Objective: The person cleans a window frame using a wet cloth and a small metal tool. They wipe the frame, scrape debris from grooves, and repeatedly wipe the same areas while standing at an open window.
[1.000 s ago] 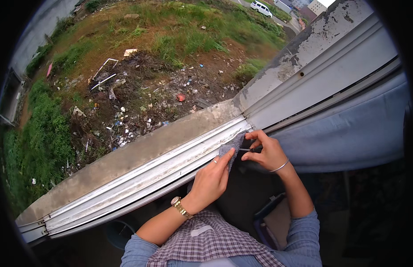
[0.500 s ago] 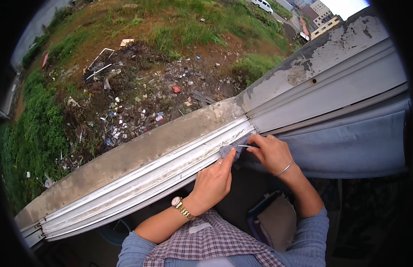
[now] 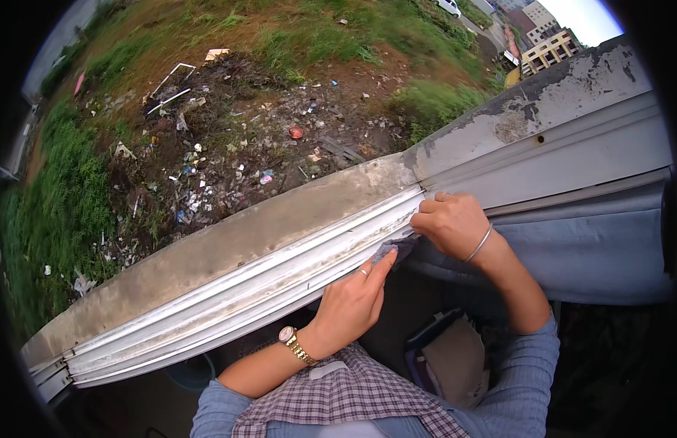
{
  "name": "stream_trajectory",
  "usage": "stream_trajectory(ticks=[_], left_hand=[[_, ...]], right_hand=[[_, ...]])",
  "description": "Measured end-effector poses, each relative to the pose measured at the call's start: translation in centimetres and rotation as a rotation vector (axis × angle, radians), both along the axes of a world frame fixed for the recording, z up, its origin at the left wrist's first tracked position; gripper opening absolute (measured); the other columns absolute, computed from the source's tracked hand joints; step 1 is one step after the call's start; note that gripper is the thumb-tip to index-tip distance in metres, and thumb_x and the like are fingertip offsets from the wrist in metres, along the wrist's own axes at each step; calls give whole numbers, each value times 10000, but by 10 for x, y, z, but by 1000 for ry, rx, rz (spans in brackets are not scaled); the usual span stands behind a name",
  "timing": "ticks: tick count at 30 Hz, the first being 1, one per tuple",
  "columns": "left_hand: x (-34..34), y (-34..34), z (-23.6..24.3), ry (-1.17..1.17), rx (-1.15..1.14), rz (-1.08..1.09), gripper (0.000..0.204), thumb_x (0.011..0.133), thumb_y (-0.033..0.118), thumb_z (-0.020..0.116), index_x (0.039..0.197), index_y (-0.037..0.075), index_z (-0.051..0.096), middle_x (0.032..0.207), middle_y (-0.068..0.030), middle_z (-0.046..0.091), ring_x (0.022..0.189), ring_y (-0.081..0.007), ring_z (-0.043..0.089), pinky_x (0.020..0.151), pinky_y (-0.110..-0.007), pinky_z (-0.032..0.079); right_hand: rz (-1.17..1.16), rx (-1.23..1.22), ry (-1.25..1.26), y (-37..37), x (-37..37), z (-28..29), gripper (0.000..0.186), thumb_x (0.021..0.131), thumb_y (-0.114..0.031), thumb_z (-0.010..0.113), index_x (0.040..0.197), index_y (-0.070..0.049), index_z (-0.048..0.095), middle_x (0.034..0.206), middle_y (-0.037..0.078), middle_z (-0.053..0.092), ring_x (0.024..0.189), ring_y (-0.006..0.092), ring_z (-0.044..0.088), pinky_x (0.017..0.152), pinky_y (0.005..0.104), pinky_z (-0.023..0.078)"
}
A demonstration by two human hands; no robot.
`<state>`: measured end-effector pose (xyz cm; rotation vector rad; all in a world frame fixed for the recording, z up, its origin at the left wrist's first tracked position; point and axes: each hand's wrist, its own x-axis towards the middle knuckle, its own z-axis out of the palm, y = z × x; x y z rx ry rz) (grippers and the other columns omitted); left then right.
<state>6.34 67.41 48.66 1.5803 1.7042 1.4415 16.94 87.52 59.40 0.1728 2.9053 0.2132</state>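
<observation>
My left hand [image 3: 353, 303], with a ring and a gold watch on its wrist, pinches a crumpled grey cloth [image 3: 395, 250] at the inner edge of the white window track [image 3: 280, 266]. My right hand [image 3: 455, 225], a silver bangle on its wrist, is closed just above the track's right end, near the frame corner. The thin white stick that its fingers gripped a moment ago is mostly hidden by them now. Brown dirt lies along the track's grooves.
A concrete ledge [image 3: 229, 233] runs outside the track, above littered, grassy ground. The grey window frame [image 3: 572, 146] rises at right, with blue fabric [image 3: 572, 241] hanging below it. Beneath my arms are a beige-backed seat [image 3: 455, 361] and a blue basin [image 3: 190, 372].
My right hand has risen off the cloth and turned knuckles-up over the track's end. My left hand has shifted slightly right with the cloth. The whole view has shifted a little.
</observation>
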Motion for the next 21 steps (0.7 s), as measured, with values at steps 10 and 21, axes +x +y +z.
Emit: stream_trajectory(ticks=[10, 21], left_hand=[[-8, -5, 7, -193, -30, -88, 564, 878, 11, 576, 1429, 110, 506, 985, -168, 677, 689, -321, 658, 595, -387, 526], [-12, -23, 62, -300, 82, -272, 569, 856, -27, 597, 1408, 94, 531, 990, -152, 689, 681, -289, 659, 566, -348, 527]], right_hand=[[-591, -561, 177, -49, 30, -2, 323, 756, -240, 820, 1009, -81, 697, 845, 78, 664, 724, 223, 661, 641, 321, 530], [-1006, -1359, 848, -80, 67, -61, 188, 988, -68, 571, 1171, -25, 565, 719, 33, 621, 445, 50, 452, 450, 198, 395]])
